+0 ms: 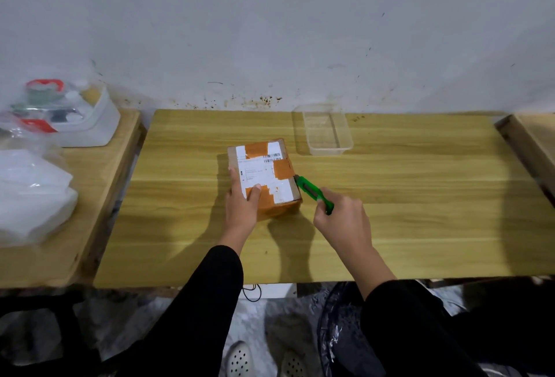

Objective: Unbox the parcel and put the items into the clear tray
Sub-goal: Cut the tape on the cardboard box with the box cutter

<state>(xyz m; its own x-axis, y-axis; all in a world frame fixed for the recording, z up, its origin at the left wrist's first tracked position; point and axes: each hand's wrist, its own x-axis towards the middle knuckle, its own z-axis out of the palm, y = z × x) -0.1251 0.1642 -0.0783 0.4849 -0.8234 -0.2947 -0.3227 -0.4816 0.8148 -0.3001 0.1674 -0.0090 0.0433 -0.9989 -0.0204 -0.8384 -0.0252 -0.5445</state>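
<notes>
We have the small brown cardboard parcel [264, 177], patched with orange tape and a white shipping label, lying flat near the middle of the pale wooden table [420, 211], still sealed. It looks light and stiff to us, a rigid little box that would slide on the smooth wood if left unpinned, so the safe hold is flat pressure from above on its top and near-left edge, away from the seam being cut. The tape looks glossy and probably slick under fingertips.

Our left hand [241, 207] lies at the parcel's 7 o'clock, fingers spread and pressed down flat on the label, the thumb resting on the orange tape; it grips nothing, only steadies. Our right hand [341, 220] comes in from 4 o'clock, fingers curled tight round the handle of the green plastic utility knife [313, 193], whose tip meets the parcel's right edge at about 3 o'clock. We cannot tell how far the blade is out.

The clear rectangular plastic tray [327, 130] stands empty at the parcel's 1 o'clock, near but not touching. Well apart at 9 o'clock, on a side table, sits a white tub of bagged items [90, 124].
</notes>
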